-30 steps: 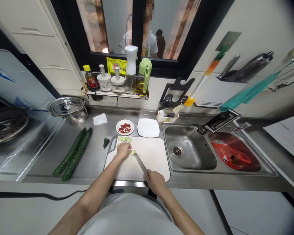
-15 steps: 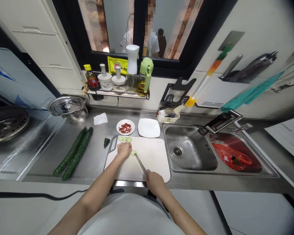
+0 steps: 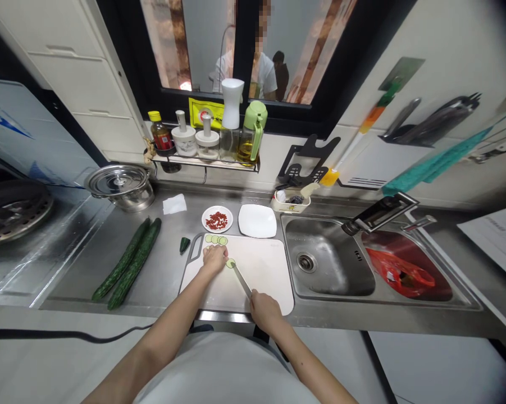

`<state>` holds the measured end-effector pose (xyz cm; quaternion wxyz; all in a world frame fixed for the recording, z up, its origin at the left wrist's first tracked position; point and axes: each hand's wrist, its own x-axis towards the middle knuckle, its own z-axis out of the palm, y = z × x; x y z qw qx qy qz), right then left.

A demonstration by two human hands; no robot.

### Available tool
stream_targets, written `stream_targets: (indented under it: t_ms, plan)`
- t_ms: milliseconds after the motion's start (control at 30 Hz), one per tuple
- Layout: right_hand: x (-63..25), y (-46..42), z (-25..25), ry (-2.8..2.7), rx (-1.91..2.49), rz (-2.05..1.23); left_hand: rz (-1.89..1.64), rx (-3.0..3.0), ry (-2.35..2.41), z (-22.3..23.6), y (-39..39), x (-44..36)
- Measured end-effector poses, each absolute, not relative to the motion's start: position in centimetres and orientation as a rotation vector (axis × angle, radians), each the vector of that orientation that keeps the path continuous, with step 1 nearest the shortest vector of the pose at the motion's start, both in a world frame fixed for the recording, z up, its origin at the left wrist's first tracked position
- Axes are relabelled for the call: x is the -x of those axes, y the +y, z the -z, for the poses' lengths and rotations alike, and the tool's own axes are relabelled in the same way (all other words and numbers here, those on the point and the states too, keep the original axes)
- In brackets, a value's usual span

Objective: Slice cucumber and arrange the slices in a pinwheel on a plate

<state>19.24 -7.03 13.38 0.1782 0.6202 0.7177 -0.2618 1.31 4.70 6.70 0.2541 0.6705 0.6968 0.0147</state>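
Observation:
On a white cutting board (image 3: pixel 265 280), my left hand (image 3: pixel 215 257) is closed, its bent fingertips at the left edge of a pale green cucumber slice (image 3: pixel 229 263). My right hand (image 3: pixel 266 310) grips a knife (image 3: pixel 242 279) by its handle. The knife's tip rests on that slice. Behind my left hand, a short overlapping row of cucumber slices (image 3: pixel 216 240) lies along the board's far left edge. A dark green cucumber end (image 3: pixel 184 244) sits just left of the board.
Two whole cucumbers (image 3: pixel 137 261) lie to the left, near a lidded pot (image 3: pixel 126 188). Behind the board stand a plate of red pieces (image 3: pixel 217 219) and a white square plate (image 3: pixel 257 220). A double sink (image 3: pixel 328 255) is on the right, with a red bag (image 3: pixel 404 275) in it.
The whole view has shifted slightly as my head moved. Both hands, the knife and the slice keep nearly the same places on the board.

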Motion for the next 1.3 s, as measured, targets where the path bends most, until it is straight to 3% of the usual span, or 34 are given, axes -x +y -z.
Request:
stream_targets:
  t_ms: [1300]
  plan:
    - [-18.4, -6.8, -13.6, 2.016, -1.78, 0.692, -0.023, -1.784, 1.909, -6.6, 4.9, -1.5]
